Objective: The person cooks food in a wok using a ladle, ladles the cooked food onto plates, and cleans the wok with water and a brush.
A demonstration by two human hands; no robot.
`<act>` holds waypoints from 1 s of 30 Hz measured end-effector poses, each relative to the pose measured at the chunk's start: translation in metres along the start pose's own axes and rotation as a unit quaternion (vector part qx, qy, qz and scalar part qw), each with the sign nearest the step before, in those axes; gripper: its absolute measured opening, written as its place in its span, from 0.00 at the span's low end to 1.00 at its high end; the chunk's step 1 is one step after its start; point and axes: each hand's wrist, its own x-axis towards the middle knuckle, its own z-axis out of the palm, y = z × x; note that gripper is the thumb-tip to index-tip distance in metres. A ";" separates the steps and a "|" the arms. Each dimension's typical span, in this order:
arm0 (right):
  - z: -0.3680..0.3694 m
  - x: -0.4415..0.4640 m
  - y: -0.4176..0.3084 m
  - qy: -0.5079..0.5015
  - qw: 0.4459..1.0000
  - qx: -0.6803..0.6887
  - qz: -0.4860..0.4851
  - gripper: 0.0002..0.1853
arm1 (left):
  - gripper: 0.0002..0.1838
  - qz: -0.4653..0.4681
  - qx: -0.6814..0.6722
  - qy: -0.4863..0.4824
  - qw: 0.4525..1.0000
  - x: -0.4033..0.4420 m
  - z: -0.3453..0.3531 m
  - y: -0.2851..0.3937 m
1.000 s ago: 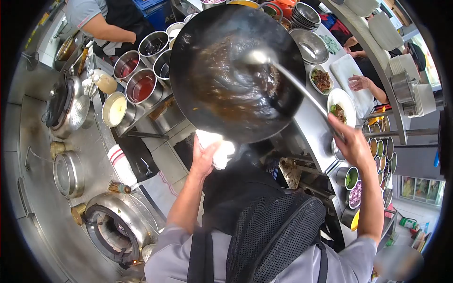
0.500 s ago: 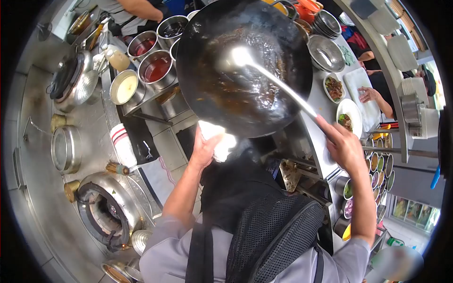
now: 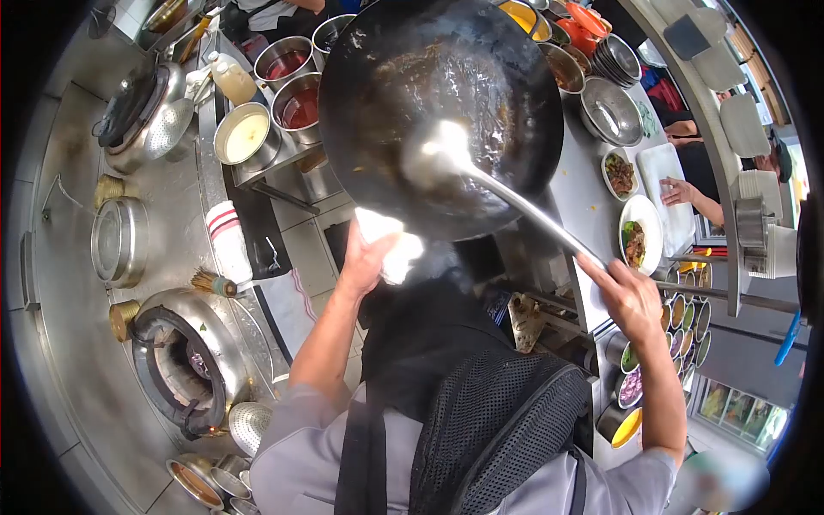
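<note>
A white cloth is bunched in my left hand at the near rim of a large black wok. The wok is raised in front of me, its inside coated with glossy brown residue. My right hand is wrapped round the handle of a long metal ladle, whose bowl lies blurred inside the wok. On the counter right of the wok are a white plate of food and a smaller dish of food.
Left stand a burner, a lidded pot, a striped cloth, a bamboo brush and pots of red and cream liquid. Another person's hand is near a white board. Ingredient tins stand at right.
The ladle's bowl has moved toward the near left part of the wok, and my right hand has come lower. The view has shifted, so the surroundings sit differently in the frame.
</note>
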 end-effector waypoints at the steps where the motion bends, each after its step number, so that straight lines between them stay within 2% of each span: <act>1: 0.004 -0.019 0.012 -0.011 1.000 0.004 0.022 0.39 | 0.26 0.005 0.000 0.008 1.000 0.001 -0.002 0.000; 5: 0.016 -0.021 0.026 0.002 0.994 0.058 0.095 0.41 | 0.27 0.025 0.007 0.030 0.999 -0.006 0.001 -0.009; 9: 0.027 0.069 0.006 0.109 0.973 0.176 0.102 0.40 | 0.28 0.054 0.025 0.032 0.998 -0.010 0.005 -0.014; 12: 0.026 0.095 0.009 0.118 0.961 0.236 0.080 0.40 | 0.28 0.057 0.027 0.027 0.998 -0.009 0.009 -0.007; 16: 0.042 0.022 0.015 -0.016 0.984 0.154 0.084 0.41 | 0.29 0.051 0.026 0.043 0.997 -0.008 -0.001 -0.007; 20: 0.037 -0.025 0.000 -0.058 0.948 0.284 0.129 0.40 | 0.30 0.065 0.065 0.049 0.995 -0.018 -0.021 -0.014; 24: 0.046 0.005 -0.008 -0.004 0.926 0.346 0.148 0.34 | 0.32 0.065 0.115 0.071 0.989 -0.053 -0.029 -0.007; 25: 0.033 0.021 -0.011 -0.085 0.898 0.375 0.214 0.33 | 0.32 0.072 0.113 0.084 0.987 -0.062 -0.030 -0.008; 26: 0.039 0.029 -0.010 -0.053 0.905 0.380 0.187 0.33 | 0.32 0.067 0.141 0.093 0.983 -0.071 -0.032 -0.007; 28: 0.020 0.052 -0.014 -0.160 0.859 0.416 0.253 0.34 | 0.31 0.055 0.194 0.112 0.973 -0.087 -0.034 -0.004; 30: 0.039 0.050 -0.013 -0.167 0.847 0.446 0.237 0.34 | 0.29 0.039 0.209 0.124 0.969 -0.097 -0.032 -0.002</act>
